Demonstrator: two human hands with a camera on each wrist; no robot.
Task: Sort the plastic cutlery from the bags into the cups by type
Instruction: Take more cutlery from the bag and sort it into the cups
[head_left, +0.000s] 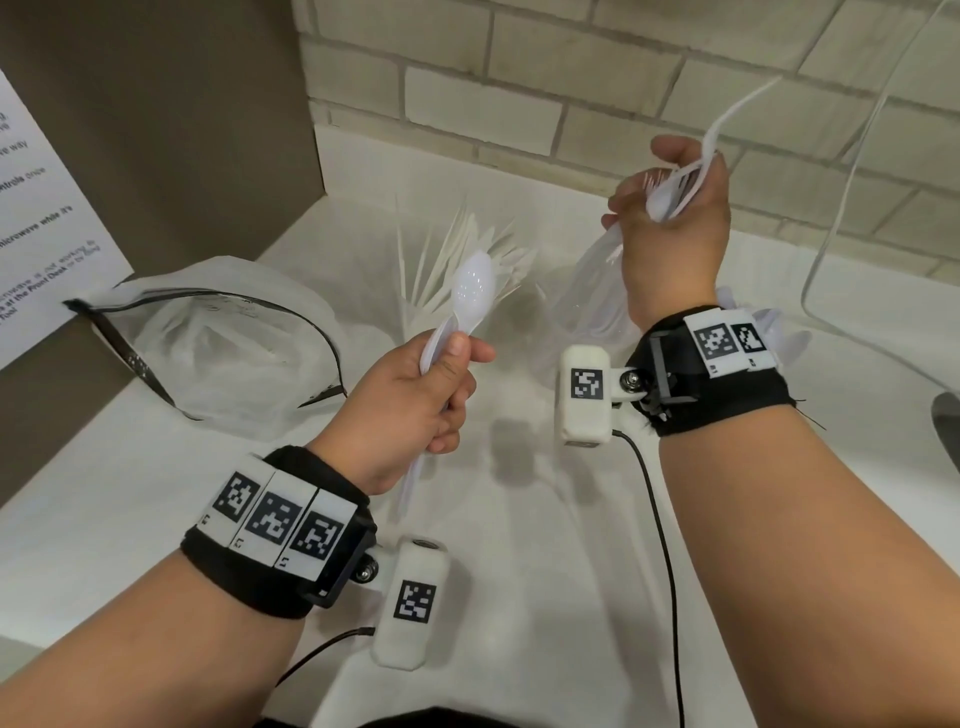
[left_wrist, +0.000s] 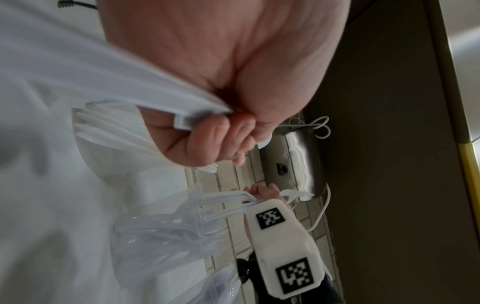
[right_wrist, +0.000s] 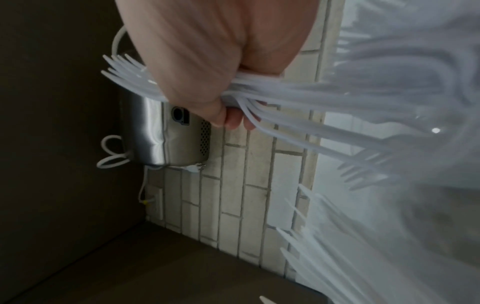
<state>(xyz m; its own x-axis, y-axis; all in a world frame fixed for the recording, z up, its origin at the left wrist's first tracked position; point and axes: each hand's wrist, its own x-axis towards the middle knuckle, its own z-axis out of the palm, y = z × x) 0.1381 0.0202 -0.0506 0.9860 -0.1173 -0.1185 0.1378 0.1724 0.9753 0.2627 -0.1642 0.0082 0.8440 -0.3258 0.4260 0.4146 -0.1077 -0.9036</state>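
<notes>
1. Left grip (head_left: 415, 400) curled round spoons (head_left: 470, 291), bowls pointing to 12 o'clock, held above the tabletop (head_left: 519, 597).
2. Right grip (head_left: 670, 228) clenched on mixed cutlery (head_left: 675, 189), at 2 o'clock from the left.
3. Cup (head_left: 457, 275) of knives at 12 o'clock of the left grip.
4. Bag (head_left: 218, 332) at 9 o'clock on the tabletop.

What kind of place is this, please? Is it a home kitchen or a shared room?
Probably a shared kitchenette or break room. A printed paper notice mentioning a microwave and a front desk hangs on the side wall, beside a pale brick-tile backsplash, a white countertop and bulk white plastic cutlery in a clear cup.
</notes>
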